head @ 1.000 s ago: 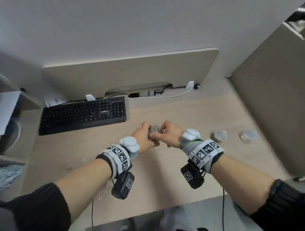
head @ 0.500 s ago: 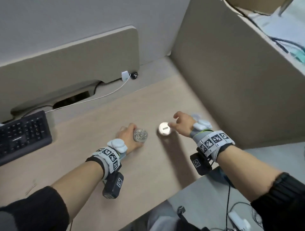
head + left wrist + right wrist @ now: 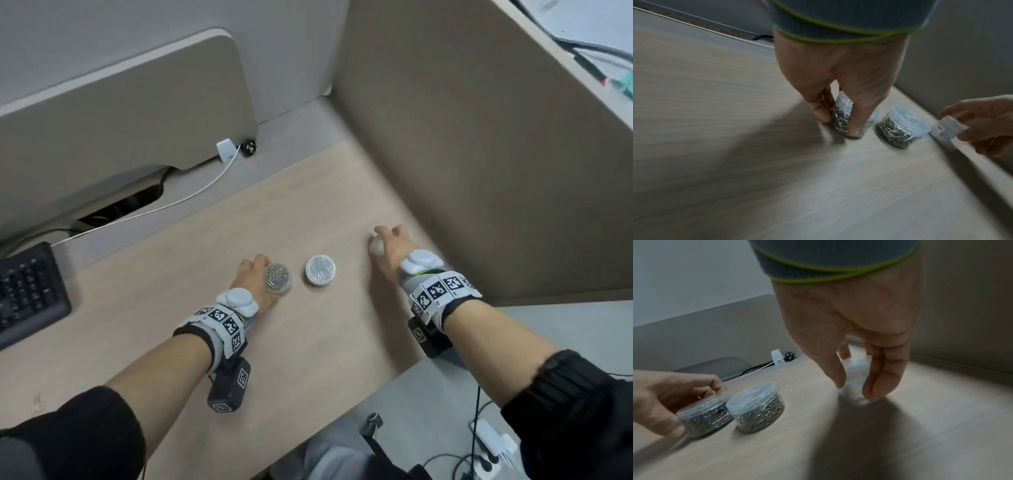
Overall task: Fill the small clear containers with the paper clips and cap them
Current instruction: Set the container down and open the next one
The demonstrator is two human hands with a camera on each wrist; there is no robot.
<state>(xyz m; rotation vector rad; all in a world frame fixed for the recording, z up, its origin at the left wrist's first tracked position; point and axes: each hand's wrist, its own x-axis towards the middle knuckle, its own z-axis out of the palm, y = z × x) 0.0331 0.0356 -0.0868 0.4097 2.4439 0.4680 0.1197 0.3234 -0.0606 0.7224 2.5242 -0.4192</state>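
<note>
Right hand (image 3: 394,251) moved to grip blurred container (image 3: 856,381); left hand (image 3: 255,284) grips filled container (image 3: 278,278), lid unclear.

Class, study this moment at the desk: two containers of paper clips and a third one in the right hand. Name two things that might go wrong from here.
1. The left hand grips the held container close beside the capped container; shifting it may knock that neighbour.
2. The right hand pinches the third container tilted, near the side panel; it might slip or strike the panel.
</note>
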